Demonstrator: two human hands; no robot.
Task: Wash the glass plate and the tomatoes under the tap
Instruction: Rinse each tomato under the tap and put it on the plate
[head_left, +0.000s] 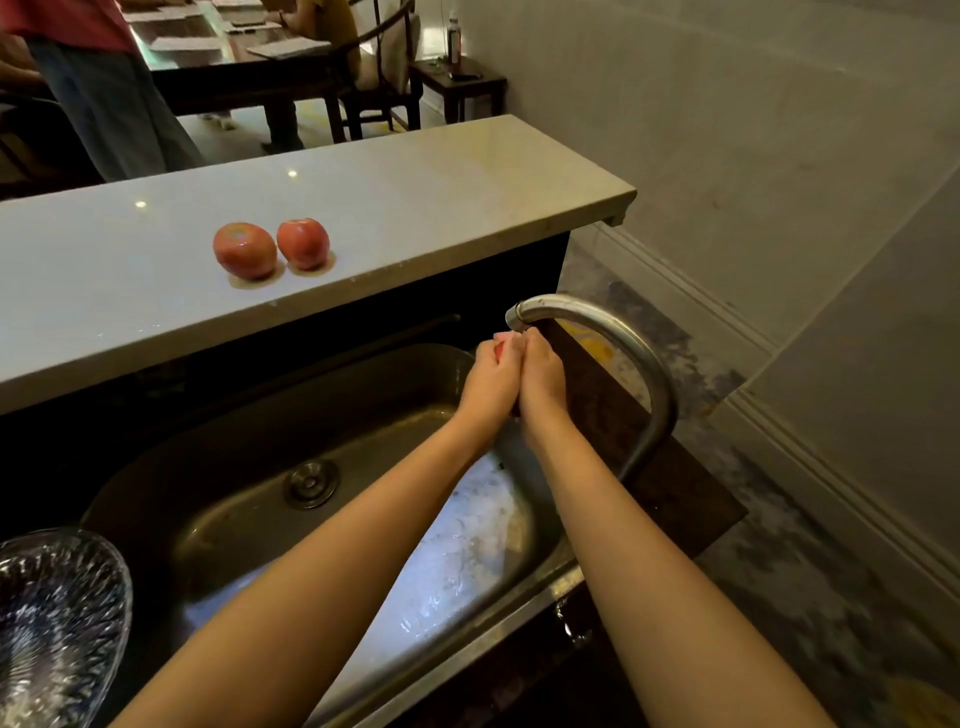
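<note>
Two hands meet directly under the spout of the tap (597, 332), above the far right corner of the sink (363, 374). The left hand (491, 382) and right hand (543, 379) press together with fingers curled closed around a tomato (499, 351), of which only a small red patch shows between the left fingers; the fruit lies inside the cupped palms, slightly nearer the left hand, and its long axis cannot be told. No stream from the spout can be made out, though the sink floor glistens with water on the side nearest the tap. Two more tomatoes (272, 249) sit side by side on the counter (441, 171), beyond the sink and well left of the tap, each on a wet mark; whether they are washed is a judgement the wet marks support but do not settle. The plate (57, 618), clear patterned glass, rests at the near left edge of the sink, well apart from the tap. The step in hand appears to be rinsing the held tomato. The left hand is the nearer to the counter, so setting the fruit down there would fall most naturally to it.
</note>
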